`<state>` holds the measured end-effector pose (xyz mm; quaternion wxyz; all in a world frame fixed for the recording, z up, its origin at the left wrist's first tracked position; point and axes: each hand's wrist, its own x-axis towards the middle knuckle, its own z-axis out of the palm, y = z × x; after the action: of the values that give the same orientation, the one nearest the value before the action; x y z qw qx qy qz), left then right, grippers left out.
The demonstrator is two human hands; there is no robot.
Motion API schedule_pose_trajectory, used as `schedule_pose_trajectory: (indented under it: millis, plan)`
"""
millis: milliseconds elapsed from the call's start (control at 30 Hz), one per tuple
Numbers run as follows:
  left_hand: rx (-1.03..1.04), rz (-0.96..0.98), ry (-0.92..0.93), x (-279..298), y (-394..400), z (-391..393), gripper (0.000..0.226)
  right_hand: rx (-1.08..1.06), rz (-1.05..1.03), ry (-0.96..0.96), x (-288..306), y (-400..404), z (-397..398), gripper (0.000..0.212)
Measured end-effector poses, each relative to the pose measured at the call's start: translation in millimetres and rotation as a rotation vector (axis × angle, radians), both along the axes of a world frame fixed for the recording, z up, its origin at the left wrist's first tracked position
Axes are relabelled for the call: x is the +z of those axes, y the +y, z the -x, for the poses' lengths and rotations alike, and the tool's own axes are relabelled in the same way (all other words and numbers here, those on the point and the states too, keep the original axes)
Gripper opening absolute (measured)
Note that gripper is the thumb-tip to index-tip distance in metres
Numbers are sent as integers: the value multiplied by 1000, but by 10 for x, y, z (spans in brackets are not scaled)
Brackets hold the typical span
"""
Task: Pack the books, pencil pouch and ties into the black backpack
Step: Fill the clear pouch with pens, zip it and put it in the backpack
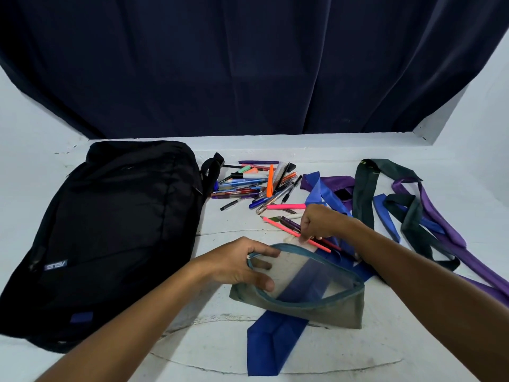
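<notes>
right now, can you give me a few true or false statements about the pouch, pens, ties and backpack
1. The left hand holds the mesh pouch open at its rim. True.
2. The right hand pinches a pink pencil. True.
3. The pouch is already full of pens. False: it looks empty, and the pens lie loose on the table.
4. The pouch lies on a blue tie. True.
5. The backpack stands upright to the right of the ties. False: it lies flat on the left.
6. The purple tie is inside the backpack. False: it lies on the table at the right.
</notes>
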<state>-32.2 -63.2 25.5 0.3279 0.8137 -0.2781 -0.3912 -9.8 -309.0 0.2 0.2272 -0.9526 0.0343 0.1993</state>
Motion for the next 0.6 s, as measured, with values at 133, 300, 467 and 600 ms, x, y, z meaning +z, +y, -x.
schedule_pose_trajectory:
  millis: [133,300,467,600]
  plan:
    - [-13,-3,5,-6,12,-4,76,-96,-381,-5,258,-137,114,13]
    - [-46,-38,-68,21,4,-3,98,-14,-699,-52,715,-49,370,5]
    - [-64,-6,-84,-28,18,-19,120,289,-355,28,934,148,679,5]
    - [-33,-2,-40,-45,30,-15,110,405,66,93,808,313,820,4]
